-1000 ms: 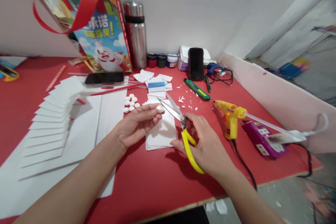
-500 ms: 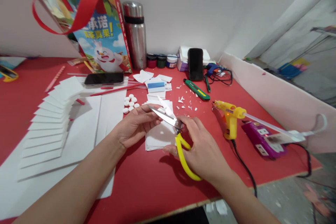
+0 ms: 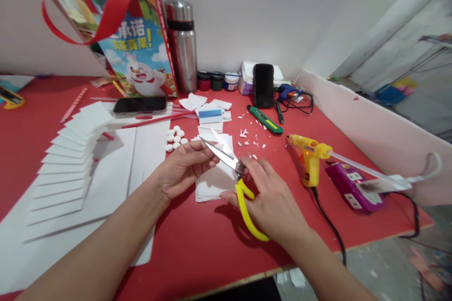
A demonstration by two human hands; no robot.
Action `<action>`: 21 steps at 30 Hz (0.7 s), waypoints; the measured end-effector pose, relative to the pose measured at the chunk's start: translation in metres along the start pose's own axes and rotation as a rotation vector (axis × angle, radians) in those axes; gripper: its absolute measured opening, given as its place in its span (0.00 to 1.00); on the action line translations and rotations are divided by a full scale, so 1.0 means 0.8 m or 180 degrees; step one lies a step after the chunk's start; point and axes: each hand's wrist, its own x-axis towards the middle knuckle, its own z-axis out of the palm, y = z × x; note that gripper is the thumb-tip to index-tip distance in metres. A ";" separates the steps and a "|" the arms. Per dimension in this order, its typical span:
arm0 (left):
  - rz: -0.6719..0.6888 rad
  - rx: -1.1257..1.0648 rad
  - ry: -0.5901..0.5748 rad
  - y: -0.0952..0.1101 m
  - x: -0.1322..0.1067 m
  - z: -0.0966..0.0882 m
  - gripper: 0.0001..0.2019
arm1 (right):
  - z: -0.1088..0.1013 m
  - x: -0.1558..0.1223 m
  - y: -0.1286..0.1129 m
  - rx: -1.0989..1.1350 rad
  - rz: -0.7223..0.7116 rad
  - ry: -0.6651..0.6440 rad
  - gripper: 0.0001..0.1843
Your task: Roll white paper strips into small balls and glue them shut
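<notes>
My right hand (image 3: 273, 197) is closed around the yellow handles of a pair of scissors (image 3: 228, 160). Their two blades stand apart and point up and to the left. At the blades, my left hand (image 3: 185, 167) pinches its fingertips together on a small white piece, mostly hidden behind the fingers and the near blade. Below both hands lies a stack of white paper squares (image 3: 215, 183). Just beyond my left hand is a cluster of small white discs (image 3: 173, 138). White scraps (image 3: 247, 136) are scattered past the scissors.
A fanned row of white cards (image 3: 63, 174) stands on white sheets at left. On the right are a yellow glue gun (image 3: 309, 160) and a purple box (image 3: 356, 190). Behind lie a green cutter (image 3: 264, 120), phones (image 3: 139, 105), a steel flask (image 3: 182, 51) and a gift bag (image 3: 141, 56).
The scissors have shifted slightly up and left, with the near blade's tip a little higher. My left hand has stayed almost still.
</notes>
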 end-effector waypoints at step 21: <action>-0.0028 0.0019 0.0027 0.001 -0.001 0.002 0.08 | -0.004 -0.002 0.018 0.1097 0.0942 0.0211 0.21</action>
